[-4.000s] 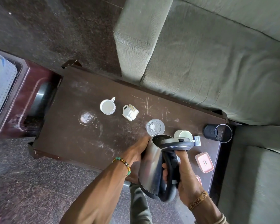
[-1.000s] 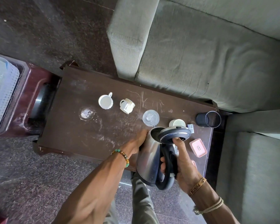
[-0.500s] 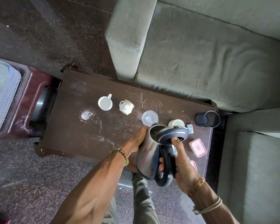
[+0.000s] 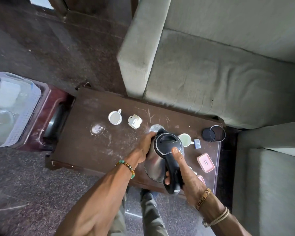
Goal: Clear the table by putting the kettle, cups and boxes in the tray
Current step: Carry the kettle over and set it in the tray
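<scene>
A steel kettle (image 4: 156, 165) with a black lid and handle is held over the right part of the dark table (image 4: 85, 145). My right hand (image 4: 184, 174) grips its handle, thumb pressing the shut lid. My left hand (image 4: 146, 145) wraps round the kettle's body near the spout. On the table stand a white cup (image 4: 115, 117), a patterned cup (image 4: 134, 121) lying tilted, a pale green cup (image 4: 185, 140), a glass (image 4: 154, 128) partly hidden by the kettle, a pink box (image 4: 205, 162) and a small blue box (image 4: 197, 143). The white perforated tray (image 4: 26, 116) is at far left.
A black tumbler (image 4: 214, 133) stands at the table's far right corner. A clear lid (image 4: 97, 129) lies left of the cups. A grey sofa (image 4: 211, 65) runs behind and to the right of the table. A second pink box (image 4: 201, 179) peeks out beside my right hand.
The kettle's lid, open before, is now shut under my right thumb. The kettle has turned more upright, and the view has pulled back.
</scene>
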### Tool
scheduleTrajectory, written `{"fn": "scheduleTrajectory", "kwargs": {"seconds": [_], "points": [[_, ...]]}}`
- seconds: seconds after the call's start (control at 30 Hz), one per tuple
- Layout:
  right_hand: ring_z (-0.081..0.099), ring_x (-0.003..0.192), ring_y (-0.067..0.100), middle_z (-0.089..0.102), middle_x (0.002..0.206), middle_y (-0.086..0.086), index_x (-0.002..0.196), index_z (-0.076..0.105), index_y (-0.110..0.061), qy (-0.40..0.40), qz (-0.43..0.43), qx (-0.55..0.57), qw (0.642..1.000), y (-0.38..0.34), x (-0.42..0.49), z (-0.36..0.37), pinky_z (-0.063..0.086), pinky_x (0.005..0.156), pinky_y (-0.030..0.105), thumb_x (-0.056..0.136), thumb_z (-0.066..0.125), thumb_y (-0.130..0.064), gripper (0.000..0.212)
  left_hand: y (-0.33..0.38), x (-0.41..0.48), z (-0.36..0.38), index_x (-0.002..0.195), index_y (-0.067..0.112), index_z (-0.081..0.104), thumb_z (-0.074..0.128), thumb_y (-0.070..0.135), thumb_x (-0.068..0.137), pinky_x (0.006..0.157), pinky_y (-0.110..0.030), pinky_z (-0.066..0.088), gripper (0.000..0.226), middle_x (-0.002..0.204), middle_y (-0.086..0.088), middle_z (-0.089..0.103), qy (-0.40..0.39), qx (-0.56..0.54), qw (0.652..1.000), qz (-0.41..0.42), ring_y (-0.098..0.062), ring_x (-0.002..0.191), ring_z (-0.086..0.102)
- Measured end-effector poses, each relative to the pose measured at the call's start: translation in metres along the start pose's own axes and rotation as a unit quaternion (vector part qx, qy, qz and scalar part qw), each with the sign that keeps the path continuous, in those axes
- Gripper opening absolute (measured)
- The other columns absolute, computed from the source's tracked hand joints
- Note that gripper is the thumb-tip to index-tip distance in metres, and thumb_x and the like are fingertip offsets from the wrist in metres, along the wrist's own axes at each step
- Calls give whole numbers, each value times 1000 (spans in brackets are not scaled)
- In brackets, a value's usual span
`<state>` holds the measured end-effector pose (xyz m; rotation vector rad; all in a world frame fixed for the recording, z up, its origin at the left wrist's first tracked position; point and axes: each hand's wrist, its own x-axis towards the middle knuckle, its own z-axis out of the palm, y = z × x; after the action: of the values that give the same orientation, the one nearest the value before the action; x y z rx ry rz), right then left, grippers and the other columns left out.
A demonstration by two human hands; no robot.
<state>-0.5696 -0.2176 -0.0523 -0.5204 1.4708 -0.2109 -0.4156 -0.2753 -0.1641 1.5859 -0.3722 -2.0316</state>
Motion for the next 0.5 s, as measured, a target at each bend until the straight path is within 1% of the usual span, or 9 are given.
{"fn": "scheduleTrajectory", "kwargs": {"seconds": [0.03, 0.1, 0.13, 0.2, 0.27, 0.33, 0.4, 0.5], "points": [[57, 64, 28, 64, 68, 20, 67, 71, -14, -8, -9, -6, 1000, -2, -5, 0, 43, 69, 37, 52, 49, -99, 88, 4, -7, 1, 97, 7, 75, 51, 42, 79, 90, -41, 50, 46, 102, -17, 74, 13, -5, 1000, 3, -26, 90, 67], [55, 65, 26, 63, 69, 20, 75, 68, -12, -21, -30, -30, 999, -6, -15, -1, 40, 69, 36, 53, 46, -100, 93, 13, -22, 3, 84, 14, 77, 55, 43, 73, 82, -38, 50, 38, 94, -13, 75, 36, -18, 999, 13, -24, 84, 67], [55, 65, 24, 63, 69, 18, 75, 66, -13, -23, -41, -48, 998, -8, -19, -2, 40, 68, 35, 54, 45, -100, 92, 16, -27, 3, 81, 15, 76, 56, 42, 72, 78, -35, 51, 35, 92, -12, 75, 42, -25, 999, 19, -23, 81, 68], [56, 62, 21, 66, 68, 16, 70, 65, -14, -27, -68, -92, 993, -12, -28, -2, 41, 67, 34, 57, 43, -100, 89, 23, -41, 2, 80, 14, 77, 56, 40, 74, 75, -33, 51, 34, 92, -12, 75, 59, -34, 997, 42, -23, 80, 69], [55, 58, 20, 66, 65, 14, 63, 64, -15, -28, -98, -133, 986, -16, -37, 1, 41, 65, 32, 58, 46, -98, 85, 31, -57, 0, 78, 15, 79, 58, 40, 73, 74, -32, 53, 33, 91, -11, 76, 81, -45, 993, 69, -22, 79, 70], [51, 52, 19, 62, 58, 12, 55, 59, -17, -18, -131, -161, 978, -19, -42, 7, 39, 57, 30, 58, 57, -91, 74, 40, -75, -3, 67, 21, 77, 60, 39, 71, 65, -26, 52, 26, 80, -3, 76, 116, -53, 986, 104, -16, 70, 69], [48, 46, 17, 57, 50, 7, 47, 56, -16, 8, -168, -209, 963, -22, -48, 15, 37, 52, 28, 56, 68, -79, 65, 47, -93, -8, 58, 23, 75, 58, 36, 76, 57, -22, 49, 28, 68, 3, 73, 146, -67, 977, 138, -10, 61, 66], [47, 35, 8, 56, 41, -3, 45, 56, -14, 61, -226, -263, 936, -30, -58, 33, 35, 39, 19, 48, 70, -69, 57, 58, -120, -21, 54, 22, 74, 56, 31, 82, 56, -23, 50, 35, 64, 3, 72, 177, -97, 965, 167, -9, 57, 66]]}}
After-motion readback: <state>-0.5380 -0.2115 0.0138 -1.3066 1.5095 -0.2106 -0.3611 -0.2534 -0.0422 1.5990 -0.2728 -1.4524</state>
